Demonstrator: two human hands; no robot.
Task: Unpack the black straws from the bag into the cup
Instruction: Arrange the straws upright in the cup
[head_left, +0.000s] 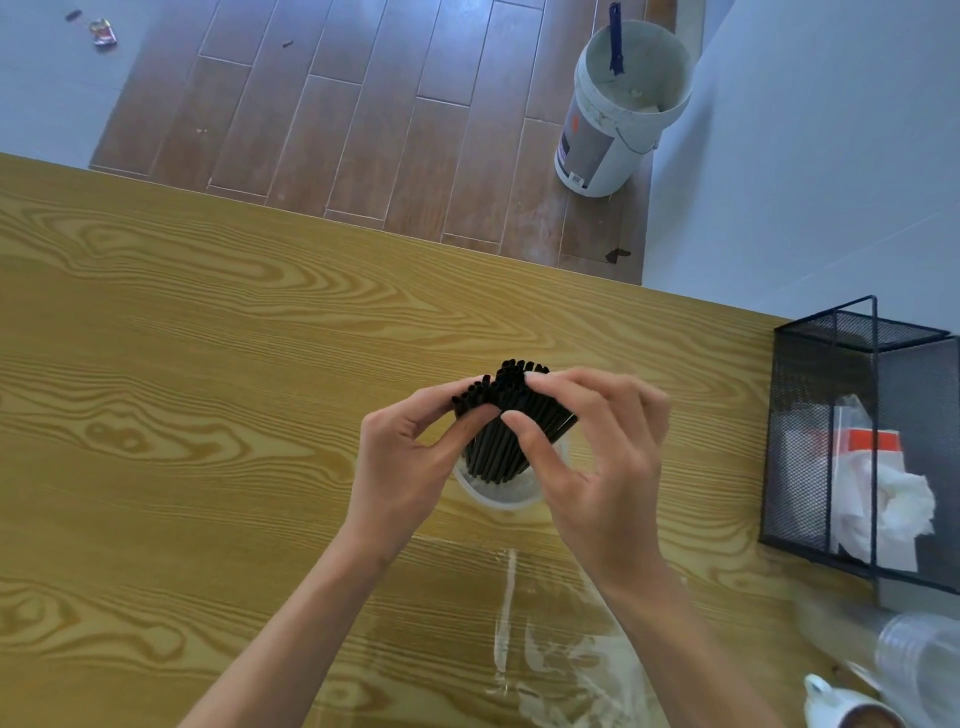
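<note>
Clear, crinkled plastic bag (550, 649) lies flat on the yellow wood-grain table (182, 364) nearest the viewer, between the forearms. Beyond it, the left hand (410, 462) and right hand (597, 457) both pinch the upper ends of a bundle of thin black straws (506, 421), which stands in a translucent round plastic cup (493, 493). A black wire-mesh bin (872, 441) sits at right; farther off, a white bucket (618, 109) stands on the floor.
</note>
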